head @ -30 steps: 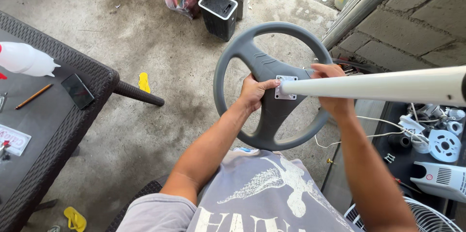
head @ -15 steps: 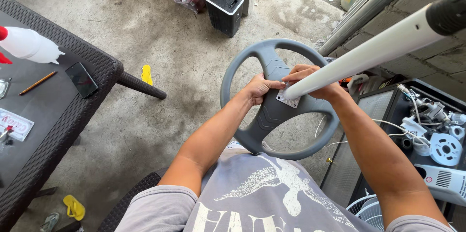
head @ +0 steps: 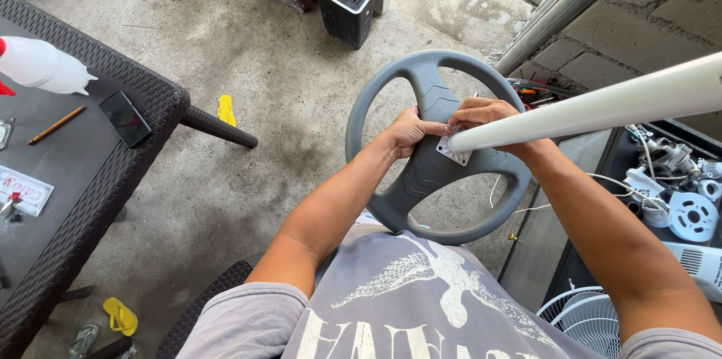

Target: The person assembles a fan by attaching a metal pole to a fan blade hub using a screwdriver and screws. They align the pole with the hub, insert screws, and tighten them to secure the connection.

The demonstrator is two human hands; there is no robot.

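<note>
I hold a grey round fan base, shaped like a three-spoked wheel, upright over my lap. A white pole runs from its hub to the right edge of the view, fixed through a small square metal plate. My left hand grips the hub just left of the plate, thumb lying toward the plate. My right hand is curled around the pole's end at the plate, fingers pinched at the plate's top edge.
A dark wicker table at left carries a white spray bottle, a phone and a pencil. White fan parts lie on a black surface at right, a fan grille below. A black bin stands ahead.
The pole's far end swung up half a second ago and has dropped back toward level. The base shifted slightly with it. Both hands stayed at the hub and plate.
</note>
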